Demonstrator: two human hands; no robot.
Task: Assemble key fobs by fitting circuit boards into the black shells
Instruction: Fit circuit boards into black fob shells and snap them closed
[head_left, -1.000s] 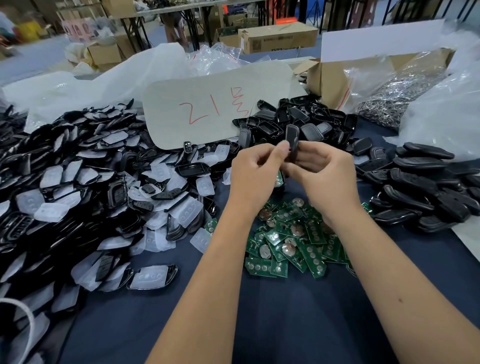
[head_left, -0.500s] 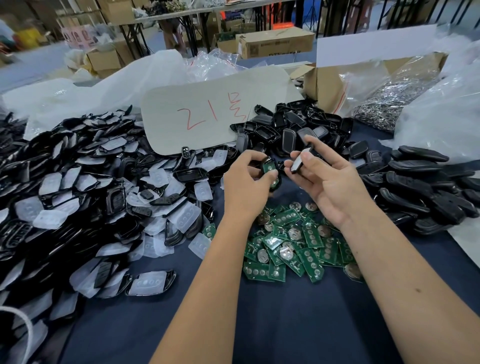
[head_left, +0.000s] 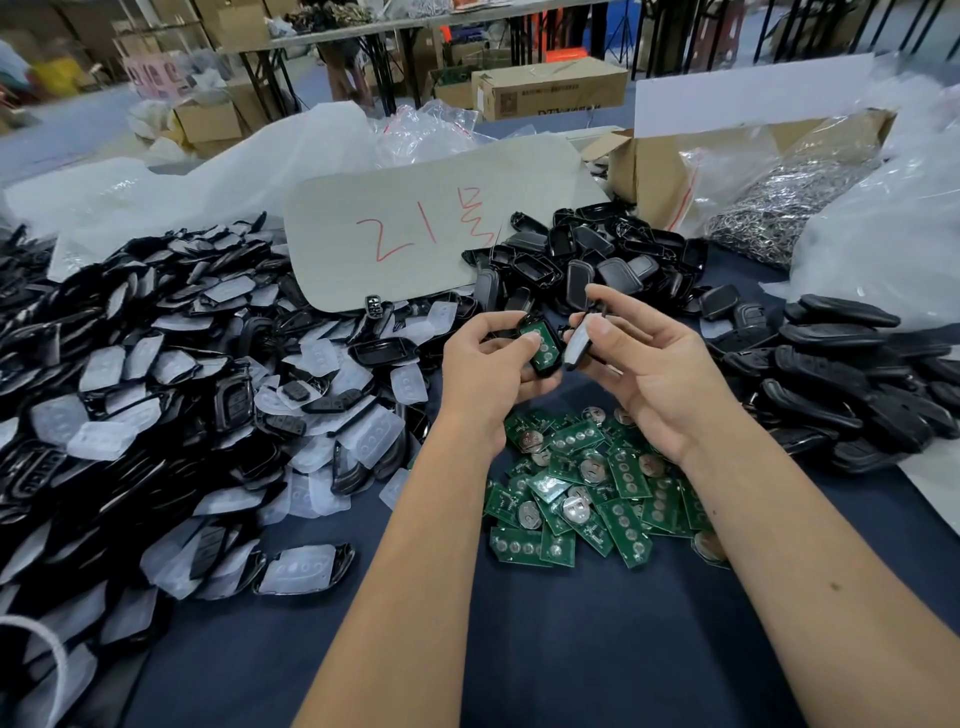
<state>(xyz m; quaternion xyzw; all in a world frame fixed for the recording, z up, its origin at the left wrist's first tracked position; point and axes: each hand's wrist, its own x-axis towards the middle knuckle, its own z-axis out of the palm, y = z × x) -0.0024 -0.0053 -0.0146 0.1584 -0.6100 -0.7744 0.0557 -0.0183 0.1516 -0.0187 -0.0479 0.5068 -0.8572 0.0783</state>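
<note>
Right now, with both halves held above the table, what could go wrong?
The green board in the shell half that the left hand grips may not be fully seated, so closing could pinch it. The right hand pinches the other half lightly; it might slip into the loose boards below.

Grey card (head_left: 415, 228) with red writing, cardboard box (head_left: 550, 88) behind

two hands (head_left: 488, 374), countless shells (head_left: 156, 415), boards (head_left: 587, 499)

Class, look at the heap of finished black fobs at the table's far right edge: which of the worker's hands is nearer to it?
Right. The right hand is just left of the finished fobs; the left hand lies farther left.
</note>
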